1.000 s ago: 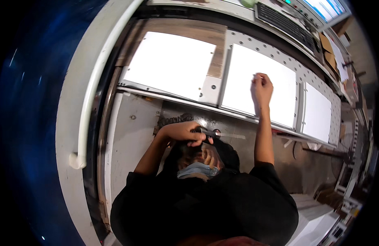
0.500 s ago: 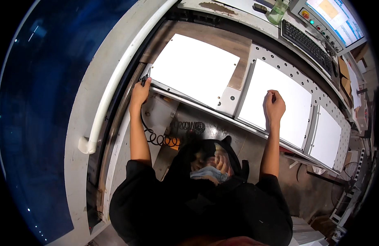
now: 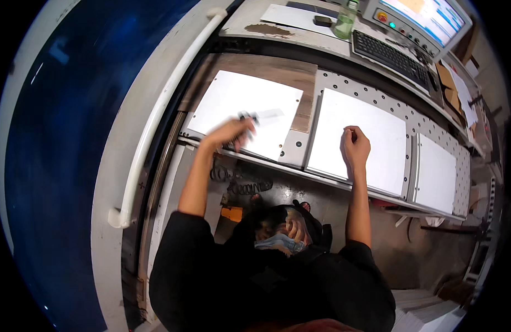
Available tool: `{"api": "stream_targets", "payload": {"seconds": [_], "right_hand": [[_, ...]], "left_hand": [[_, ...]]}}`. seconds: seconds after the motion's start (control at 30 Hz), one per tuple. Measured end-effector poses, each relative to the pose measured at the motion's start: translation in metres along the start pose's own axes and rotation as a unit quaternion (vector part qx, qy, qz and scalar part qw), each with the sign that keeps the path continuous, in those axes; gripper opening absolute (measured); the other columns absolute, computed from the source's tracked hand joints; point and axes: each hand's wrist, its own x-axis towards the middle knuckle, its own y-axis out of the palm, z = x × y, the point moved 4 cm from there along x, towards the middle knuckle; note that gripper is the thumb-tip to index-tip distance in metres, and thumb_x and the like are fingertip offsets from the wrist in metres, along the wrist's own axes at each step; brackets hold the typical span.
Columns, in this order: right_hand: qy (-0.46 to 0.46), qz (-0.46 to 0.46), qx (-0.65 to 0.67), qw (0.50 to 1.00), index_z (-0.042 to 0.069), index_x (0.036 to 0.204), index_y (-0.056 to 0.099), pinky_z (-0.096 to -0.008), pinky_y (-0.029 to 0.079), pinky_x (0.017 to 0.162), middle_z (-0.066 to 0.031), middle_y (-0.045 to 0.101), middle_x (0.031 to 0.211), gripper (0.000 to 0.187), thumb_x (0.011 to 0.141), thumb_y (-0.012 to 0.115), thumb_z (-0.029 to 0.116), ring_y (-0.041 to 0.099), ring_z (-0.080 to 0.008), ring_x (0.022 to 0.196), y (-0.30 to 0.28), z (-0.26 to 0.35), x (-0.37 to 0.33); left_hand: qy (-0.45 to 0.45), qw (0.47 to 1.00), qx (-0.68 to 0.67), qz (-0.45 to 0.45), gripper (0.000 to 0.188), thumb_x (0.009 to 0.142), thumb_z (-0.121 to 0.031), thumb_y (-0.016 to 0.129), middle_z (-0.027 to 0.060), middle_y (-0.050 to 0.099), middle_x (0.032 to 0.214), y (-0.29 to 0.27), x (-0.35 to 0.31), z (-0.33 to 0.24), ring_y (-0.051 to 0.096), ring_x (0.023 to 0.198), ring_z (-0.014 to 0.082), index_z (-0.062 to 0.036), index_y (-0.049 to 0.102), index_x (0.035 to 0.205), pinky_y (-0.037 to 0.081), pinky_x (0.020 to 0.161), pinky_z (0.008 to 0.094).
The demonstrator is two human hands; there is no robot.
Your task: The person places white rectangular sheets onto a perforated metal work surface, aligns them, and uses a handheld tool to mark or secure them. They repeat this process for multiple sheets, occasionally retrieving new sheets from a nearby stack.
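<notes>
My left hand [image 3: 227,133], smeared by motion, is closed round a black air blow gun [image 3: 248,116] above the left white panel [image 3: 250,91]. That panel has small holes near its corners and lies partly on a brown board. My right hand [image 3: 357,149] is curled with its fingers together at the middle white panels [image 3: 377,122], which look stacked. Whatever its fingers may hold is hidden. Farther right lie more white panels [image 3: 437,174].
A black coiled hose [image 3: 250,187] hangs below the table edge. Behind the perforated table [image 3: 371,91] are a keyboard [image 3: 391,61], a green bottle [image 3: 345,21] and a control panel with a screen [image 3: 427,16]. A white rail [image 3: 156,116] runs along the left.
My left hand has swung right with the air blow gun, from the left panel's corner to over its face. My right hand stays at the middle panels. The whole view has shifted a little.
</notes>
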Motion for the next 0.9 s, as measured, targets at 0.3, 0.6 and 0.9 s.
{"api": "stream_targets", "payload": {"seconds": [0.3, 0.6, 0.9], "right_hand": [[0.000, 0.018, -0.006, 1.000, 0.008, 0.097, 0.074, -0.0349, 0.052, 0.068, -0.0101, 0.072, 0.077, 0.019, 0.093, 0.061, 0.021, 0.069, -0.0239, 0.069, 0.003, 0.009, -0.001], [-0.020, 0.018, -0.015, 1.000, 0.008, 0.099, 0.074, -0.0338, 0.053, 0.070, -0.0096, 0.073, 0.081, 0.019, 0.094, 0.061, 0.021, 0.069, -0.0230, 0.071, 0.004, 0.011, -0.001], [-0.024, 0.191, 0.213, 0.958, 0.002, 0.105, 0.071, -0.0288, 0.051, 0.062, -0.0091, 0.070, 0.079, 0.017, 0.097, 0.062, 0.015, 0.065, -0.0156, 0.068, 0.032, 0.086, -0.100]], "left_hand": [[-0.037, 0.978, 0.170, 0.113, 0.042, 0.099, -0.045, 0.063, 0.0058, 0.067, 0.081, 0.088, -0.109, 0.000, 0.061, 0.071, 0.0141, -0.0050, 0.072, 0.104, 0.050, 0.065, 0.0309], [0.285, 0.580, 0.170, -0.744, 0.033, 0.103, -0.031, 0.059, 0.0112, 0.069, 0.097, -0.052, -0.299, -0.051, 0.068, 0.088, 0.0165, 0.0004, 0.063, 0.095, 0.052, 0.075, 0.0290], [-0.075, 0.510, 0.325, -0.793, 0.071, 0.094, -0.049, 0.066, 0.0282, 0.057, 0.130, -0.023, -0.316, 0.012, 0.052, 0.120, 0.0437, 0.0051, 0.049, 0.136, 0.035, 0.109, 0.0510]]}}
